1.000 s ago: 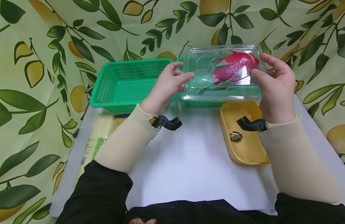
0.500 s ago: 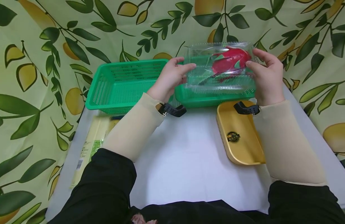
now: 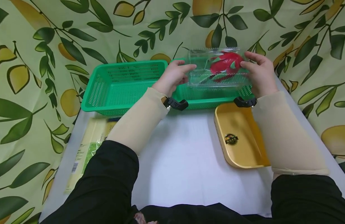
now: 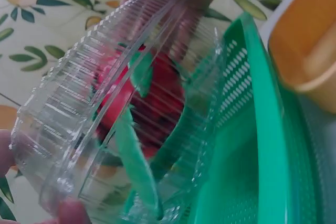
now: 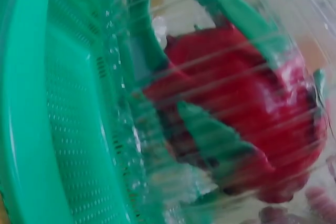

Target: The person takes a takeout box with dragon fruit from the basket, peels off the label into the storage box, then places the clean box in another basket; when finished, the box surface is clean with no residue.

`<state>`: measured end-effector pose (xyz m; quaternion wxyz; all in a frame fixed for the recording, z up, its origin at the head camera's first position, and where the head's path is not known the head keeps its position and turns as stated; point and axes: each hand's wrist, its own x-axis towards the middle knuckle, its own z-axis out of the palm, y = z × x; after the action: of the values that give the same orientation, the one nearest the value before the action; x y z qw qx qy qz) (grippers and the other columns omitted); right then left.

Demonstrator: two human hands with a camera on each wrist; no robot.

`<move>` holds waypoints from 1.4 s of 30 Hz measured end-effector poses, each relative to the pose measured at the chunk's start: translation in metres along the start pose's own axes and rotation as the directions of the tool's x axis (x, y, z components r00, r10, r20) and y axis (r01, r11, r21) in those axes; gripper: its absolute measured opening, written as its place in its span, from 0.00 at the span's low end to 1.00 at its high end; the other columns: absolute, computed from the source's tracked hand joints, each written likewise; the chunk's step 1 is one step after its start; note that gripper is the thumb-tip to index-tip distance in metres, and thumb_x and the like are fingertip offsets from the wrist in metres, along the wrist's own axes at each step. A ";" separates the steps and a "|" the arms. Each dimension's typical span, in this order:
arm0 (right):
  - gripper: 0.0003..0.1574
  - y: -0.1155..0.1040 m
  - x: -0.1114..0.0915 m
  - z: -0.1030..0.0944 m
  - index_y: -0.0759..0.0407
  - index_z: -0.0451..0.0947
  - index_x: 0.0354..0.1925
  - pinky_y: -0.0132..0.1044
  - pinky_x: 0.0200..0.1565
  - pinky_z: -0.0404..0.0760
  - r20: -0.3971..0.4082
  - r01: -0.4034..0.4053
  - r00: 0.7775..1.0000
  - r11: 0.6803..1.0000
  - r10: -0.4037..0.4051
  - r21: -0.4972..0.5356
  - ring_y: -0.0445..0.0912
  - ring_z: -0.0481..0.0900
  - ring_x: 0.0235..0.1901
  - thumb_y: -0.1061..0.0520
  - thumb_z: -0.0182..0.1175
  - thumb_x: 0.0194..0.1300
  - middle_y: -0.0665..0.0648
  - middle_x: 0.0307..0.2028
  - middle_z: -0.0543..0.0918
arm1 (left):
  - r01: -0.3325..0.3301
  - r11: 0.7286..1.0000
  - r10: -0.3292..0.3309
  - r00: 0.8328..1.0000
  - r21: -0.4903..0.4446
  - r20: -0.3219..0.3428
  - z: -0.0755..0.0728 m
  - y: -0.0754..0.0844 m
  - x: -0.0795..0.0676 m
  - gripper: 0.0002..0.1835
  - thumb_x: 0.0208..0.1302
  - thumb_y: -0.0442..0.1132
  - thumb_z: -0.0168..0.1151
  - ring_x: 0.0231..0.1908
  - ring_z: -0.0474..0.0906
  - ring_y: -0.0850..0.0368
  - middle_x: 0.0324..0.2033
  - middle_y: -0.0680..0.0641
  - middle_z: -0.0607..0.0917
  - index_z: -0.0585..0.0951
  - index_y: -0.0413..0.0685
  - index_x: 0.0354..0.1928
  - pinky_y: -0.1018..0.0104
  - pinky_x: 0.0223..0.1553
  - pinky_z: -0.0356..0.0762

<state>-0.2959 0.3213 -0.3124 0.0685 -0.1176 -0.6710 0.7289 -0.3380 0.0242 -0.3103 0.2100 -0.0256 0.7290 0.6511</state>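
Note:
A clear plastic clamshell box (image 3: 199,67) with a red dragon fruit (image 3: 227,63) inside hangs over the right green basket (image 3: 206,103). My left hand (image 3: 173,76) grips the box's left end, thumb on the near side. At the other end my right hand (image 3: 260,74) holds it between thumb and fingers. Green scales of the dragon fruit (image 4: 163,124) show through the ribbed wall in the left wrist view. From the right wrist the box (image 5: 131,129) appears tilted beside the basket's inner wall. Much of that basket is hidden behind the box.
Left of it stands a second green basket (image 3: 125,90) with perforated walls. A yellow tray (image 3: 239,133) with a dark round label lies at the right, below my right hand. On the left, a flat pale-yellow package (image 3: 85,146) lies partly under my left arm. A patterned cloth (image 3: 161,31) hangs behind.
The box with the dragon fruit has moved away from me, slightly left, and tipped so its front wall shows more. Both hands moved with it, keeping their grip.

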 end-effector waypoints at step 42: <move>0.41 0.025 0.058 0.004 0.52 0.67 0.84 0.29 0.24 0.67 0.117 -0.202 0.946 0.833 0.302 -0.515 0.42 0.68 0.29 0.46 0.65 0.82 0.45 0.43 0.75 | 0.008 0.547 -0.080 0.996 0.837 0.043 0.025 -0.022 0.051 0.31 0.90 0.44 0.43 0.23 0.59 0.60 0.74 0.44 0.72 0.59 0.41 0.87 0.69 0.29 0.66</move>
<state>-0.3516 0.3302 -0.3419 -0.1267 -0.1475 -0.8172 0.5426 -0.3708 0.0571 -0.3497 0.2404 0.0838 0.9413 0.2215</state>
